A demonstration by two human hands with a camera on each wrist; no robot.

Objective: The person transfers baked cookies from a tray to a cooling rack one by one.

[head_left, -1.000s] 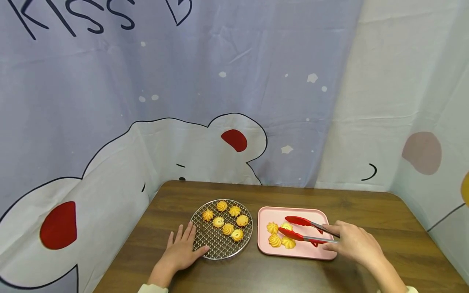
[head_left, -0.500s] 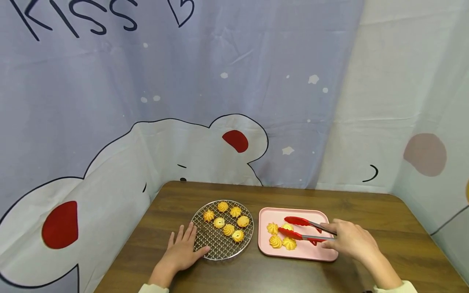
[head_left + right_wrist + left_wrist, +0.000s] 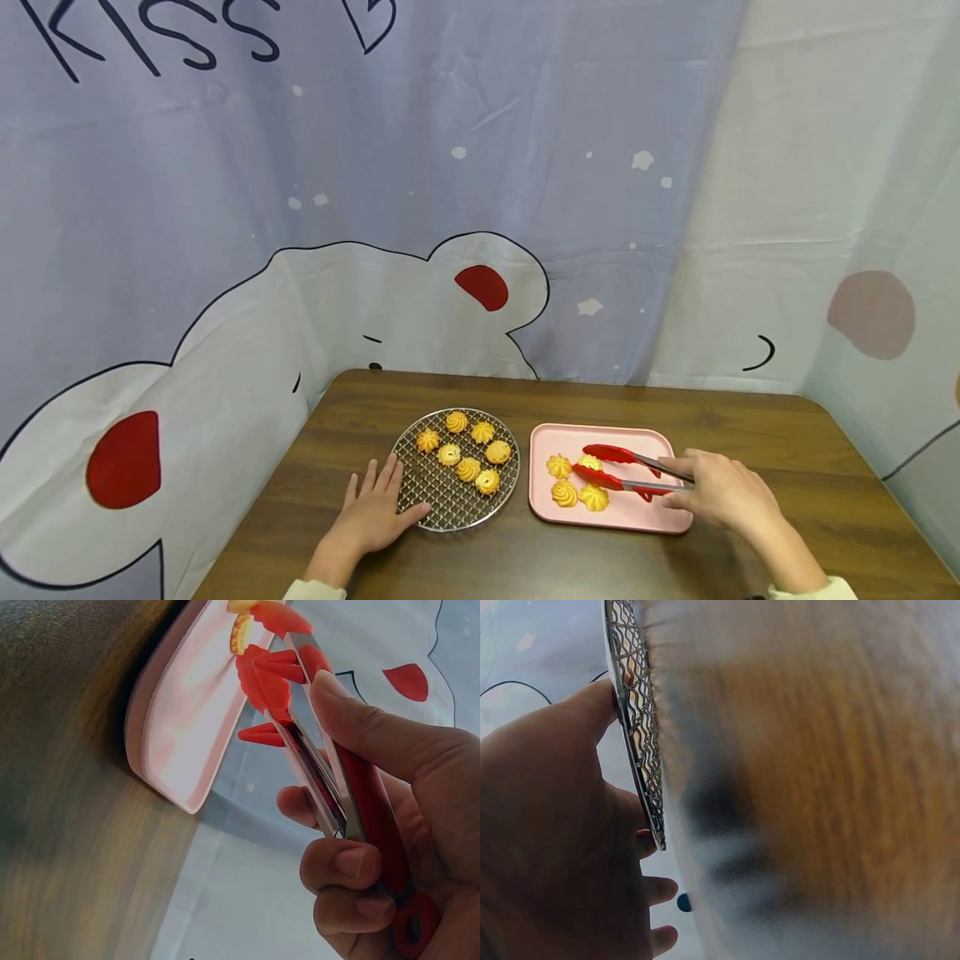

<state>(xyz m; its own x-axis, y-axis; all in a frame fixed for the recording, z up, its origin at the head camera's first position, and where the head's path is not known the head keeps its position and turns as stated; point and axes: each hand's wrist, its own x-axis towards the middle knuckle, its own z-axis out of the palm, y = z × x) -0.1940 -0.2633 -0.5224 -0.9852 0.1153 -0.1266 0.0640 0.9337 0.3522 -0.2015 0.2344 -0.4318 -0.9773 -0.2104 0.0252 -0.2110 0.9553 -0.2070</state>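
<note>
My left hand (image 3: 375, 510) rests spread on the left rim of a round wire cooling rack (image 3: 438, 500), its thumb on the near edge. Several golden piped cookies (image 3: 468, 469) lie on the rack's far and right parts. My right hand (image 3: 723, 492) grips red-tipped metal tongs (image 3: 637, 486) over a pink tray (image 3: 637, 521). In the right wrist view, thumb and curled fingers hold the tongs' red handle (image 3: 367, 802). The tongs' spread jaws stand about a pale cookie (image 3: 589, 462), partly hidden; whether they touch it I cannot tell. Other cookies (image 3: 564, 493) lie close by at the tray's left end.
Rack and tray stand side by side on a brown wooden table (image 3: 547, 567), with a narrow gap between them. A printed curtain (image 3: 585, 208) hangs behind the table and along its sides.
Over the last half second the tongs' tips shift very slightly right among the cookies, and the nearest cookie on the tray slides slightly right. My left hand stays on the rack's rim.
</note>
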